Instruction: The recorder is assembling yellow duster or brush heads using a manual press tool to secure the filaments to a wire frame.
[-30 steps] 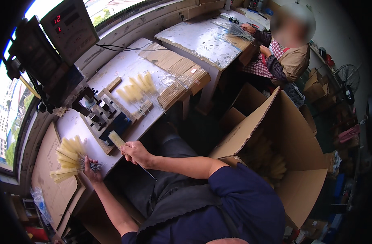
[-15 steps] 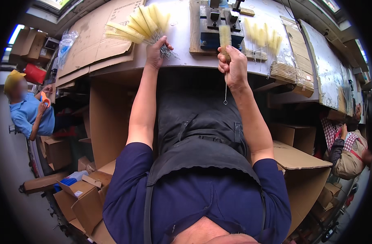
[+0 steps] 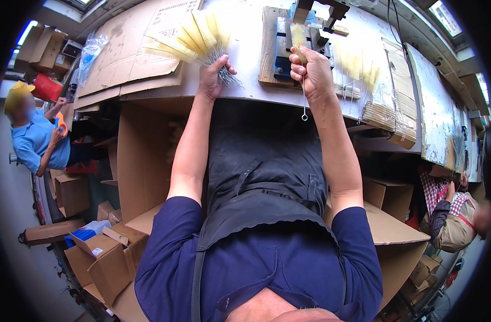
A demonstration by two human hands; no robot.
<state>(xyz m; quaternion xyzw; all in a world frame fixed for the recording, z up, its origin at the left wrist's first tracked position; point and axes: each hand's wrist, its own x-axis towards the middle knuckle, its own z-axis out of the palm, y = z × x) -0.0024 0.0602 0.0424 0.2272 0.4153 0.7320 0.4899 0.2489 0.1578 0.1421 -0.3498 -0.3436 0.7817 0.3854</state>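
Observation:
My left hand (image 3: 215, 76) is closed around the twisted wire stems of a bunch of bottle brushes (image 3: 194, 40), whose pale yellow bristles fan out up and to the left over the bench. My right hand (image 3: 314, 70) grips a single bottle brush (image 3: 298, 35). Its bristle end points away from me, between the dark metal blocks of a bench fixture (image 3: 281, 46); whether it touches them I cannot tell. The looped wire end (image 3: 304, 116) hangs below my fist toward the bench edge.
More brushes (image 3: 358, 64) lie right of the fixture, by wrapped cardboard strips (image 3: 385, 115). Flat cardboard (image 3: 127, 59) covers the bench's left. Open cartons (image 3: 143, 155) stand beneath. A person in blue (image 3: 41, 137) is far left, another in a checked sleeve (image 3: 444, 209) far right.
The view has shifted a little. My right hand has carried its brush farther away, between the fixture's blocks. My left hand still holds the bunch.

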